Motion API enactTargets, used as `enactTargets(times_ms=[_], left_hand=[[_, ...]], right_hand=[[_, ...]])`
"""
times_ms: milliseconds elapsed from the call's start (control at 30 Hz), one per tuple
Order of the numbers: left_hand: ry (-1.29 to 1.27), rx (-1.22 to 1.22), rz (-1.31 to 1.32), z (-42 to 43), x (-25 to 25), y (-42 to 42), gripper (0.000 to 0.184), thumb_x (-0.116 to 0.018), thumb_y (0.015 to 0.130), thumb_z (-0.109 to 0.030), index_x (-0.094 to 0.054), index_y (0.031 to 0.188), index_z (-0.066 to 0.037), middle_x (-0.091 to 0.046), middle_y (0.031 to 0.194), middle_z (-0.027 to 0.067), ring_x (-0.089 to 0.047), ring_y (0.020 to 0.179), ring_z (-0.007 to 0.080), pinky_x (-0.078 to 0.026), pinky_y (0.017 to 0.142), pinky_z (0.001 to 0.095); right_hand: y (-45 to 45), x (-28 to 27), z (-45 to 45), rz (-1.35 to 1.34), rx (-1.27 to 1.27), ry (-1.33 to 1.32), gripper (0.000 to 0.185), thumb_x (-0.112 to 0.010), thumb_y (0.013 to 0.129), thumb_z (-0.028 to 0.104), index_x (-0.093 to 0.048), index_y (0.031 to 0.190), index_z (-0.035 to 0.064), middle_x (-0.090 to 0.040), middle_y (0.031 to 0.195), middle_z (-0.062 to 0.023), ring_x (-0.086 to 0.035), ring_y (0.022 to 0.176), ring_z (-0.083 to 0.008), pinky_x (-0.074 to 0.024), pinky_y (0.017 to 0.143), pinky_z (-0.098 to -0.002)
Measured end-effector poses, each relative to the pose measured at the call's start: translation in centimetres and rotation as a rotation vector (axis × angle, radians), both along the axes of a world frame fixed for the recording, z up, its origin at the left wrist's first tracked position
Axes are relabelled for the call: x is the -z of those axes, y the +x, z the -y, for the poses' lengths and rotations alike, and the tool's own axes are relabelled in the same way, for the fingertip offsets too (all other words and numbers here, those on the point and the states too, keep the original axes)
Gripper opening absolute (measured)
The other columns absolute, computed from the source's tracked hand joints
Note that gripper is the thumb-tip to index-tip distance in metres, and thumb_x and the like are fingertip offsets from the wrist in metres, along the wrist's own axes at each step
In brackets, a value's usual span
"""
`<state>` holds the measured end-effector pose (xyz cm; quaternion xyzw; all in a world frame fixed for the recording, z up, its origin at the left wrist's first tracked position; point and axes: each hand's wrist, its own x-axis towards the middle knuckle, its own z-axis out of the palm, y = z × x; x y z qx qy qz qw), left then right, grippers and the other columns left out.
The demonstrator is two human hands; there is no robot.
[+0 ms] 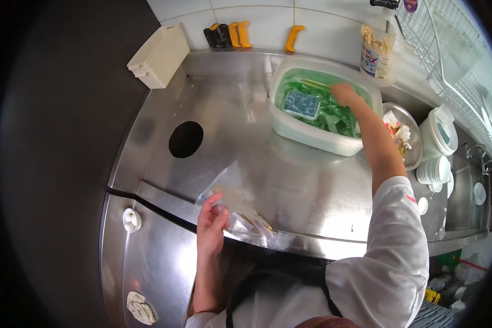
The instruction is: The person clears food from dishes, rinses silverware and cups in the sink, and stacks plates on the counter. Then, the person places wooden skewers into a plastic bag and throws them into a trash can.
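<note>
The left hand (210, 223) gripped a clear plastic bag (228, 185) between thumb and fingers, near the front edge of the steel counter (306, 191). Thin pale sticks (257, 223) showed at the lower part of the bag, lying slantwise just beside the hand; the clear film made it hard to tell whether all of them lay inside it. The right hand (344, 94) reached into a white plastic tub (317, 140) at the back of the counter, with its fingers down among the green contents (336, 117). Those fingers were hidden, so whether they had closed on anything could not be told. A pale stick (315, 83) lay across the tub beside that hand, and a blue block (302, 105) sat in the tub's left part. Behind the tub, to its right, stood a labelled jug (376, 59), and a metal bowl (416, 159) of food scraps (399, 132) stood just beside the tub
</note>
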<state>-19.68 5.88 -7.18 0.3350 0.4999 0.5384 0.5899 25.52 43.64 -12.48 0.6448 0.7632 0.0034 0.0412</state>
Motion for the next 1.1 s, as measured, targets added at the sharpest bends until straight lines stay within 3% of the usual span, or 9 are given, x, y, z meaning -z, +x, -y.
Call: enactTargets(times_ms=[133,233,267,400,500,600,733,933,1100], left_hand=[[0.098,0.177,-0.453,-0.9,0.0,-0.2,0.052,-0.066,0.086,-0.008,-0.044,0.132,-0.003,-0.061,0.081,0.0058,-0.057,0.069,0.0147,-0.045,0.062,0.0270],[0.002,0.277,-1.082,-1.3,-1.3,-0.4,0.060,-0.070,0.081,-0.013,-0.041,0.133,-0.002,-0.064,0.083,0.0174,-0.064,0.076,0.0319,-0.050,0.070,0.0380],[0.009,0.244,-1.061,-1.4,-1.0,-0.4,0.056,-0.072,0.078,-0.015,-0.047,0.127,-0.002,-0.065,0.085,0.0230,-0.063,0.079,0.0411,-0.050,0.073,0.0449],[0.256,0.148,-1.124,-3.8,1.0,-0.8,0.036,-0.072,0.080,-0.014,-0.059,0.112,-0.003,-0.061,0.069,0.0129,-0.060,0.061,0.0232,-0.048,0.060,0.0356],[0.213,0.040,-0.955,-6.0,-5.0,1.7,0.036,-0.071,0.081,-0.014,-0.059,0.114,-0.005,-0.065,0.073,0.0125,-0.061,0.065,0.0170,-0.049,0.064,0.0310],[0.324,0.104,-0.866,-6.5,-6.6,1.8,0.041,-0.070,0.082,-0.014,-0.056,0.119,-0.005,-0.068,0.082,0.0158,-0.066,0.077,0.0231,-0.051,0.072,0.0344],[0.135,0.338,-1.338,-8.0,0.8,-0.3,0.039,-0.069,0.081,-0.019,-0.057,0.114,-0.002,-0.068,0.097,0.0212,-0.063,0.097,0.0394,-0.049,0.083,0.0441],[0.159,0.200,-1.156,-9.0,5.7,-1.3,0.025,-0.063,0.087,-0.022,-0.062,0.090,0.003,-0.068,0.084,0.0180,-0.067,0.079,0.0317,-0.051,0.071,0.0389],[-0.118,0.351,-0.336,-9.6,4.6,0.1,0.019,-0.056,0.093,-0.022,-0.061,0.091,-0.004,-0.051,0.065,-0.0002,-0.046,0.055,0.0088,-0.036,0.049,0.0255]], right_hand=[[-0.2,0.2,1.7,-0.293,-0.012,0.146,0.024,-0.056,0.086,0.007,-0.057,0.110,0.0086,-0.064,0.093,-0.0247,-0.062,0.091,-0.0438,-0.0492,0.077,-0.0522],[-2.3,-4.2,6.1,-0.504,0.016,0.329,0.025,-0.059,0.086,0.008,-0.054,0.111,0.0088,-0.063,0.081,-0.0265,-0.062,0.083,-0.0458,-0.0486,0.073,-0.0535],[-2.3,-4.8,6.7,-0.525,-0.001,0.364,0.026,-0.059,0.087,0.009,-0.054,0.113,0.0098,-0.063,0.082,-0.0266,-0.062,0.083,-0.0454,-0.0486,0.073,-0.0535],[-0.4,-5.0,8.7,-0.482,-0.024,0.438,0.028,-0.060,0.087,0.011,-0.055,0.115,0.0108,-0.064,0.083,-0.0257,-0.063,0.082,-0.0440,-0.0489,0.070,-0.0515],[-2.6,-7.0,13.2,-0.482,-0.012,0.414,0.023,-0.062,0.088,0.012,-0.059,0.110,0.0082,-0.064,0.082,-0.0237,-0.063,0.080,-0.0427,-0.0492,0.068,-0.0481],[-6.3,-10.2,19.2,-0.576,-0.051,0.484,0.020,-0.062,0.089,0.015,-0.062,0.107,0.0067,-0.066,0.082,-0.0205,-0.065,0.077,-0.0370,-0.0502,0.067,-0.0416],[-9.6,-9.2,27.5,-0.715,-0.188,0.416,0.018,-0.064,0.088,0.008,-0.063,0.105,0.0023,-0.065,0.084,-0.0178,-0.063,0.069,-0.0278,-0.0510,0.066,-0.0349],[-16.2,-6.4,38.2,-0.822,-0.259,0.086,0.022,-0.062,0.082,-0.001,-0.066,0.103,0.0019,-0.061,0.081,-0.0166,-0.063,0.072,-0.0342,-0.0523,0.065,-0.0391],[-21.3,-1.5,39.6,-0.771,-0.240,0.052,0.026,-0.063,0.078,0.003,-0.066,0.104,0.0039,-0.064,0.090,-0.0184,-0.064,0.078,-0.0376,-0.0541,0.071,-0.0430]])
